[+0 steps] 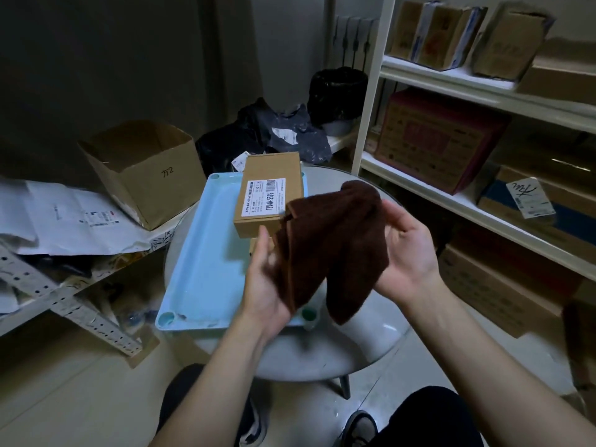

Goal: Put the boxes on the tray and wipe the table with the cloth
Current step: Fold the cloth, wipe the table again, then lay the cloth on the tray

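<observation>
A: Held in both hands above the bench (364, 346)?

B: Yes. Draped the brown cloth (332, 243) across the left hand (267, 285), palm up and fingers loosely spread under the fabric. Cupped the right hand (406, 250) against the cloth's right side, fingers half curled, thumb near the upper fold. Hung folded, with the lower end dangling over the bench's near edge.

A: And the boxes?

B: Sat on the light blue tray (206, 253), toward its far right corner. Showed one brown cardboard box (271, 195), white label up, seemingly stacked on a second box (253, 245), mostly hidden behind the left hand and cloth. Cannot tell more about that lower one.

A: Tray placement?

B: Lay across the left half of the round bench, its near left corner overhanging the bench's edge.

A: Anything else around?

B: Stood an open cardboard carton (142, 169) on a low shelf past the bench's left edge, beside loose papers. Rose a white shelving unit (483, 88) full of cartons beyond the right edge. Lay dark plastic bags (274, 133) behind the far edge.
</observation>
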The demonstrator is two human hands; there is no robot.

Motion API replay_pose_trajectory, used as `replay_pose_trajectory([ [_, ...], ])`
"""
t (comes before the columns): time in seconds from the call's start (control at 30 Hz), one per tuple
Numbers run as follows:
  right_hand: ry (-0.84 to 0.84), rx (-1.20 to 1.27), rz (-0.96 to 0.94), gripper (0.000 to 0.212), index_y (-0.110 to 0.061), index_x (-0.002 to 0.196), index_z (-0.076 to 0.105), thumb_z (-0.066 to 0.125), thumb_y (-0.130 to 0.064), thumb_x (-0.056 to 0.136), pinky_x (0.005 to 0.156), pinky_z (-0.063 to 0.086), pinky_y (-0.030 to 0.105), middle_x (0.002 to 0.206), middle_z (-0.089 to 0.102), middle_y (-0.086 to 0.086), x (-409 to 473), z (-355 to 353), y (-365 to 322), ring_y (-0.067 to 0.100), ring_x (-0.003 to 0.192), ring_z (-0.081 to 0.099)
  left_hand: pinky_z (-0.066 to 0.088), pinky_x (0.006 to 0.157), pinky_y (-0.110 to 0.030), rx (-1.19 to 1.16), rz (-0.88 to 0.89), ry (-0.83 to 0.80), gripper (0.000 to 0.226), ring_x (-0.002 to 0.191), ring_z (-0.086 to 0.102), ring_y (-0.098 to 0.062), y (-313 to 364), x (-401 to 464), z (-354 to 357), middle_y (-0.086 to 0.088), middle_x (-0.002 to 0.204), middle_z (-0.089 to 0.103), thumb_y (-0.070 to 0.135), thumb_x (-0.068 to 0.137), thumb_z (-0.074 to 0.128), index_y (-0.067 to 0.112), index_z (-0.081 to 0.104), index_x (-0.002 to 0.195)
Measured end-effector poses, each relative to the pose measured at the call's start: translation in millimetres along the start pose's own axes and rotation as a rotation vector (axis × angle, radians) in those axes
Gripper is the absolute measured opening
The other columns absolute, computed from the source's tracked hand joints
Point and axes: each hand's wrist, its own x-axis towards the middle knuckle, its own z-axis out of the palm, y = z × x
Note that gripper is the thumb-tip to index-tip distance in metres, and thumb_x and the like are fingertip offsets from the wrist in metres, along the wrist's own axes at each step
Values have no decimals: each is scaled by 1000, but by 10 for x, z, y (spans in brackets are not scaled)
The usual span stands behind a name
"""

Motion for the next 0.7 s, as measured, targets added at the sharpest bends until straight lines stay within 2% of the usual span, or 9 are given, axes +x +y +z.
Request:
replay_pose_trajectory([
  [0.1, 49, 75, -89, 28, -9, 73, 74, 56, -27, 86, 85, 51, 28, 76, 65, 4, -61, -11, -29, 17, 72, 64, 56, 84, -43, 101, -66, -84, 64, 96, 69, -28, 55, 53, -59, -16, 111, 68, 65, 93, 37, 16, 63, 126],
  [0.17, 121, -2, -226, 34, -10, 62, 73, 53, -19, 88, 57, 57, 21, 67, 69, 3, -109, 14, -50, 14, 56, 68, 54, 87, -51, 274, -132, -69, 61, 86, 69, -33, 47, 87, -85, -20, 100, 67, 66, 94, 36, 12, 59, 110],
  [0.2, 121, -1, -237, 38, -10, 58, 73, 51, -16, 87, 52, 56, 21, 63, 69, 3, -119, 28, -48, 14, 52, 68, 56, 85, -51, 342, -171, -44, 59, 82, 70, -35, 38, 83, -77, -24, 96, 68, 66, 93, 38, 10, 54, 100],
  [0.3, 88, 60, -165, 28, -7, 55, 72, 53, -16, 75, 56, 55, 20, 61, 67, 1, -111, 24, -11, 14, 53, 65, 60, 63, -38, 313, -250, -85, 55, 76, 70, -33, -12, -8, -81, -27, 93, 68, 68, 86, 48, 12, 46, 83],
  [0.33, 90, 43, -155, 26, -8, 57, 72, 54, -17, 73, 58, 53, 20, 62, 66, 1, -112, 23, -1, 14, 54, 64, 58, 65, -36, 274, -238, -122, 55, 78, 70, -31, -14, -15, -90, -24, 94, 69, 68, 84, 51, 13, 47, 82],
  [0.4, 68, 27, -131, 21, -8, 62, 69, 57, -21, 73, 61, 50, 22, 65, 64, 1, -129, 6, 11, 15, 57, 60, 56, 86, -40, 253, -195, -171, 56, 91, 71, -29, 12, 8, -94, -19, 101, 72, 68, 81, 55, 13, 49, 88],
  [0.5, 26, -29, -106, 25, -7, 62, 70, 57, -26, 72, 60, 50, 22, 63, 63, 2, -180, -5, 4, 16, 54, 59, 33, 114, -49, 426, -159, -174, 67, 122, 60, -28, 50, 70, -39, -11, 127, 68, 73, 80, 51, 20, 62, 119],
  [0.57, -37, -112, -84, 27, -9, 63, 72, 54, -26, 73, 65, 47, 25, 63, 63, 2, -224, 24, 4, 16, 56, 59, 28, 115, -42, 390, -114, -223, 54, 127, 56, -21, 49, 62, -25, -2, 132, 66, 65, 86, 51, 32, 67, 126],
  [0.7, -155, -165, -90, 32, -15, 84, 73, 42, -14, 78, 72, 53, 28, 75, 69, 3, -235, 47, -17, 16, 68, 67, 31, 115, -43, 88, 20, -241, 37, 121, 57, -26, 150, 62, -69, -12, 121, 68, 36, 77, 80, 13, 73, 104],
])
